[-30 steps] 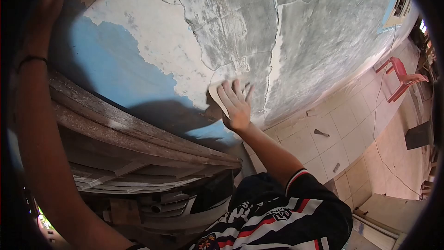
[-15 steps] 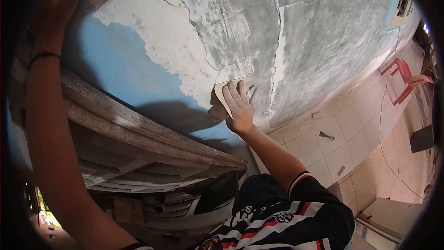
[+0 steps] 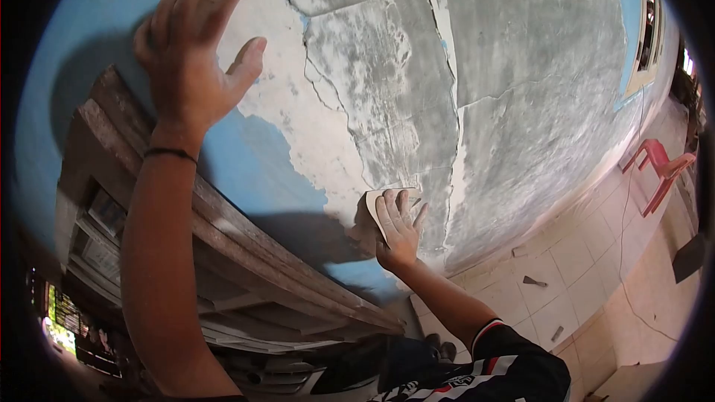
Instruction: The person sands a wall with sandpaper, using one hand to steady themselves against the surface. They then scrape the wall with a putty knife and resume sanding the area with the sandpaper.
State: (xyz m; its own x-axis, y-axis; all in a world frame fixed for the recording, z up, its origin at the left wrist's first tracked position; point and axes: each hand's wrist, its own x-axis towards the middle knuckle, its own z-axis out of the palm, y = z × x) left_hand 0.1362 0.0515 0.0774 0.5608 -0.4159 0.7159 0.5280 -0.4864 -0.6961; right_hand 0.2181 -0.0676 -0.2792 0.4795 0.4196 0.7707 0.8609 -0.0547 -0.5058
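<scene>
My right hand lies with its fingers extended over a cream sheet of sandpaper, pressing it to the wall. Dust whitens those fingers. Under the sheet is the border between pale filler and the grey, cracked plaster. At the upper left, my left hand is spread with nothing in it, in front of the blue and pale wall. Whether its palm touches the wall I cannot tell. A dark band circles the left wrist.
Below the left arm runs a dusty wooden ledge with panelling. On the tiled floor lie a putty knife and a small block. A red plastic chair stands at right, near a thin cable.
The view has shifted, so the wall and floor sit lower in it. My left hand, partly cut off before, is now fully visible. My right hand stays on the sandpaper against the wall.
</scene>
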